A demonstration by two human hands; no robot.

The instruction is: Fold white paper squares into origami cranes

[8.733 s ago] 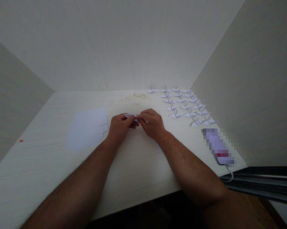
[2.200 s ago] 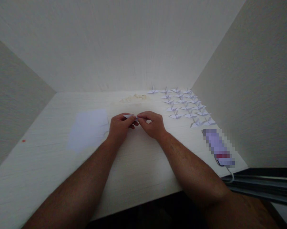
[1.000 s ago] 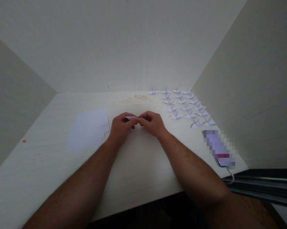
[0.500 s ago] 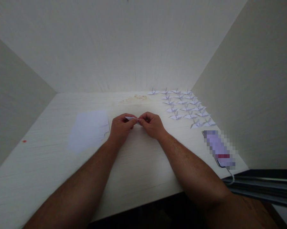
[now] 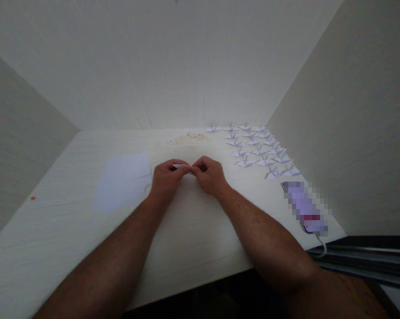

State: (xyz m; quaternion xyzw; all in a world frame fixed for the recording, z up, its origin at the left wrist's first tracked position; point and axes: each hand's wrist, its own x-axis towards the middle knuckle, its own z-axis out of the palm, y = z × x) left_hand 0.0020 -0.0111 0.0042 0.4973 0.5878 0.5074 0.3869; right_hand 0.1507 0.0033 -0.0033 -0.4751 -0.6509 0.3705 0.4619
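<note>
A small folded piece of white paper [image 5: 180, 166] is pinched between my two hands above the middle of the table. My left hand [image 5: 169, 175] is closed on its left part, with one pale corner showing past the thumb. From the other side my right hand [image 5: 209, 175] grips the paper's right end, thumb and fingertips together. The fingers cover most of the paper, so its exact shape cannot be made out. Several white origami cranes [image 5: 260, 151] stand in rows to the right of my hands.
Sheets of white paper [image 5: 122, 184] lie left of my left hand. A phone [image 5: 303, 204], its screen blurred out, rests at the table's right edge with a white cable [image 5: 321, 243]. Walls enclose the table's back and sides. A small red spot [image 5: 33, 198] marks the left.
Both hands have shifted very slightly left together with the folded paper. Their pinch on it looks the same, and the cranes, sheets and phone stay in place.
</note>
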